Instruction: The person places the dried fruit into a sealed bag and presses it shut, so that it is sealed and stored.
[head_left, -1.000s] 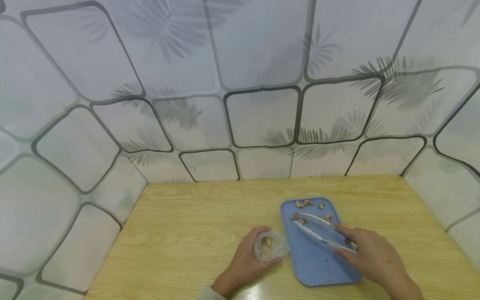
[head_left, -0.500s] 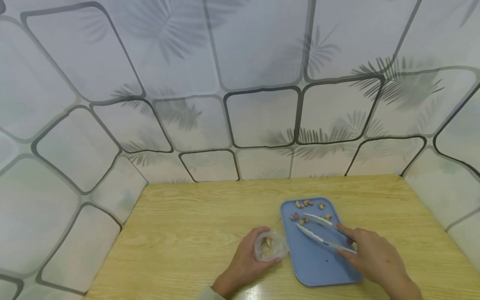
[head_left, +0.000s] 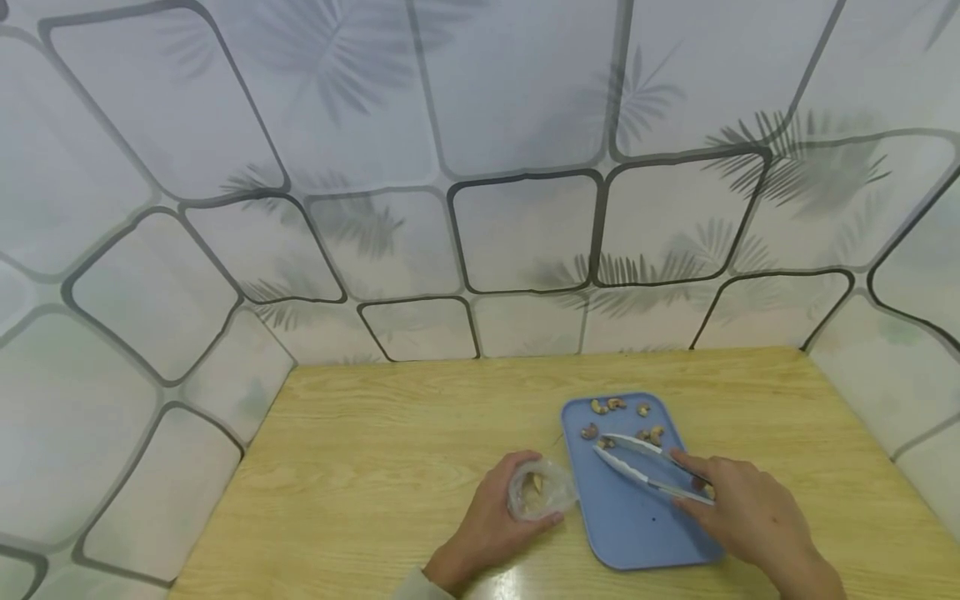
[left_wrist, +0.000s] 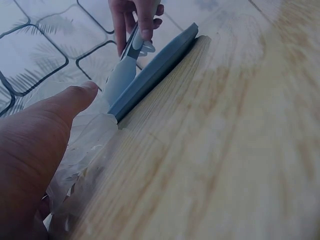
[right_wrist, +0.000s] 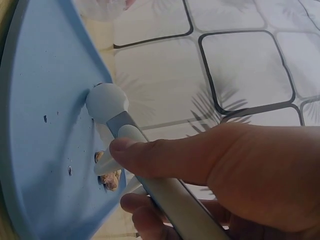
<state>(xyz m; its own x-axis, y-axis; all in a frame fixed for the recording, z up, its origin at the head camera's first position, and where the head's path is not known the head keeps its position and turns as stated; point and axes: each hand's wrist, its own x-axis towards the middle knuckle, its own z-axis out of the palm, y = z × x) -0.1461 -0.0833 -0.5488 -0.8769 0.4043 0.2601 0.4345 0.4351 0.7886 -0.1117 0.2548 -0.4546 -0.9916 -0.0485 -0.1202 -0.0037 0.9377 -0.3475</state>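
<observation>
My left hand (head_left: 491, 518) holds a clear plastic bag (head_left: 557, 493) with a round open mouth. A few pale pieces (head_left: 535, 492) show inside it. With my right hand (head_left: 750, 510) I grip white-tipped tongs (head_left: 626, 471) over a blue tray (head_left: 622, 525). The tongs' tips stand apart, one on either side of a cashew (head_left: 607, 444); contact is too small to tell. Another cashew (head_left: 589, 431) lies just to the left, and several more cashews (head_left: 598, 407) are spread over the tray's far half. In the right wrist view, my thumb (right_wrist: 150, 155) presses along the tongs' arm.
The tray rests on a wood-grain table (head_left: 375, 467), right beside the bag. Small dark crumbs (head_left: 653, 520) dot its near half. Patterned white walls (head_left: 525, 233) close off the back and both sides.
The tongs' tips have drawn away from the left cashew, which stays put, and now stand around the one to its right and nearer. My left hand and the bag are still.
</observation>
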